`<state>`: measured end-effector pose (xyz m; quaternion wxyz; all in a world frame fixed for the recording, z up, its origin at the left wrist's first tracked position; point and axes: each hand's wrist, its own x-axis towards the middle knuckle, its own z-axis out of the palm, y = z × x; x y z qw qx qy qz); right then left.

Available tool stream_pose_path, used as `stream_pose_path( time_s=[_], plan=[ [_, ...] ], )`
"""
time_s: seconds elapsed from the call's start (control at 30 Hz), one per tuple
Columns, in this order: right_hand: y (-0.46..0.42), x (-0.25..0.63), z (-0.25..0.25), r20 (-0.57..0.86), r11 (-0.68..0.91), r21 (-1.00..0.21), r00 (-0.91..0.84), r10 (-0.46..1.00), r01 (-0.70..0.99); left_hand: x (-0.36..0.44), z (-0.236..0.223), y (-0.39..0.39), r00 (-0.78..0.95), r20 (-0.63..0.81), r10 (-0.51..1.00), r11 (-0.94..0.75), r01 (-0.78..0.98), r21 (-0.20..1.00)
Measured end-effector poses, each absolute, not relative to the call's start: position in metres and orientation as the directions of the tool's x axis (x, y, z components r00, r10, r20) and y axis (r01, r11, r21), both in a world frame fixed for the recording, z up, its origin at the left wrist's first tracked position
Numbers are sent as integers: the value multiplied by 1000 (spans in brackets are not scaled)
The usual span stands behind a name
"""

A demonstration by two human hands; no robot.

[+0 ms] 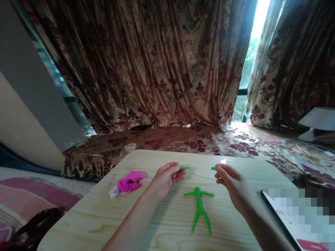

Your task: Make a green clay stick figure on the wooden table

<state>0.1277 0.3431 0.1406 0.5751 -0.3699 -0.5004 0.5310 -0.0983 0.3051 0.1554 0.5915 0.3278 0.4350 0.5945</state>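
A green figure [199, 204], which looks shaped from modelling clay, lies flat on the wooden table with its head away from me, arms spread and legs apart. Above and left of its head, my left hand [167, 177] pinches a thin green clay piece [185, 167] between thumb and fingers. On the other side, my right hand [231, 179] pinches a second green clay piece [213, 168], of which only a short end shows. The two pieces are apart, with a gap between my hands. Neither hand touches the figure.
A crumpled bright pink mass [132, 180] with a white bit beside it lies on the table's left. A tablet-like screen [282, 216], partly blurred out, rests at the right edge. Behind the table [167, 223] are a patterned cloth ledge, curtains and a white lamp [318, 120].
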Motion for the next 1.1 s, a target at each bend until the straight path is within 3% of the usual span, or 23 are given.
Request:
stream_pose_path(
  time_s=[0.17, 0.27, 0.4, 0.6, 0.77, 0.8, 0.87, 0.97, 1.1],
  plan=[
    [341, 125, 140, 106, 45, -955, -197, 975, -292, -106, 153, 312, -138, -82, 987, 31, -338, 941],
    [342, 124, 137, 84, 27, -962, -203, 976, -271, -120, 148, 321, -267, 33, 963, -35, -1, 999],
    [342, 124, 134, 99, 68, -985, -202, 974, -156, -130, 137, 330, -332, 139, 933, -30, 314, 949],
    [340, 128, 137, 80, 24, -984, -315, 946, -178, -125, 127, 316, -181, 236, 955, -83, 601, 795],
    [337, 126, 140, 80, -6, -975, -377, 923, -223, -106, 147, 310, -119, 449, 886, -159, 830, 534],
    [337, 124, 141, 86, 9, -979, -370, 925, -205, -97, 152, 312, -126, 498, 858, -187, 827, 530],
    [335, 121, 142, 121, 70, -986, -353, 928, -153, -74, 159, 315, -115, 468, 876, -262, 702, 663],
    [335, 119, 140, 216, 183, -975, -352, 911, -125, -40, 160, 317, 57, 90, 994, -104, 342, 934],
    [337, 118, 135, 281, 272, -960, -288, 915, -72, -22, 152, 309, 140, -20, 990, 17, 20, 1000]
  ],
)
